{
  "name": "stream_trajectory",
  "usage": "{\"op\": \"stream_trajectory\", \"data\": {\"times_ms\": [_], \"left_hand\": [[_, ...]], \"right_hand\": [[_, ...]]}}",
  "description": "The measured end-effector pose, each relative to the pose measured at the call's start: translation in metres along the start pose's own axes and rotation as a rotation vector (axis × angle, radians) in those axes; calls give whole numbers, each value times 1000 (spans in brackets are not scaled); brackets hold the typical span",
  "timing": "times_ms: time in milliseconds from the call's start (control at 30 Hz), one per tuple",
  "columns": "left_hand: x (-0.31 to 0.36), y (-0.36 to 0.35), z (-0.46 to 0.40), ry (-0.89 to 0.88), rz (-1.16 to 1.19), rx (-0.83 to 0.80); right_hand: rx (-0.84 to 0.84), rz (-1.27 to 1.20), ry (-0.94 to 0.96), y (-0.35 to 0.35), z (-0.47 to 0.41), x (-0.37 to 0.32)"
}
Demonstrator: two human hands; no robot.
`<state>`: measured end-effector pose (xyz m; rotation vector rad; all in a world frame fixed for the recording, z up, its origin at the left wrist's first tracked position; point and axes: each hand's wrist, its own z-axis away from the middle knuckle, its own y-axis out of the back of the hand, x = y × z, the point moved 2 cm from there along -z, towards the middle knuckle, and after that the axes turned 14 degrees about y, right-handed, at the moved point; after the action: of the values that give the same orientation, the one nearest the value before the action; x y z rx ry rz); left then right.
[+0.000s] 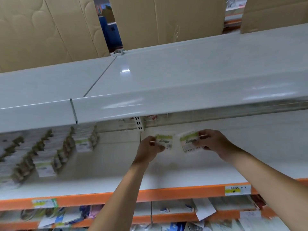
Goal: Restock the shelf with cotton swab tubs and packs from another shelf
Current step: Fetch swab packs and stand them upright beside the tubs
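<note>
Reaching forward over the shelf (pixel 183 184), both arms are extended; the left hand (pixel 150 147) pinches one swab pack (pixel 164 141), the right hand (pixel 214 141) grips another pack (pixel 190 141).

I am wearing the only camera on my head, and it is looking forward and slightly down at a white shelf (pixel 191 169) with an orange edge, from close in front. The wide lens is bending the upper shelf (pixel 150 77) across the middle. My two forearms are entering from the bottom edge. No second view is given.
</note>
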<state>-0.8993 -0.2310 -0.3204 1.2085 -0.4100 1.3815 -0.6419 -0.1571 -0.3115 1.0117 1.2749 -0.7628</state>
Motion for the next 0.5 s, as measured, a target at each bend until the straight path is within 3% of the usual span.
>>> {"op": "stream_trajectory", "data": {"times_ms": [233,500], "left_hand": [[-23,19,26,84,91,156],[-58,56,62,93,251,319]], "right_hand": [[32,-37,38,-31,9,-4],[-49,-55,38,-79,12,-7]]}}
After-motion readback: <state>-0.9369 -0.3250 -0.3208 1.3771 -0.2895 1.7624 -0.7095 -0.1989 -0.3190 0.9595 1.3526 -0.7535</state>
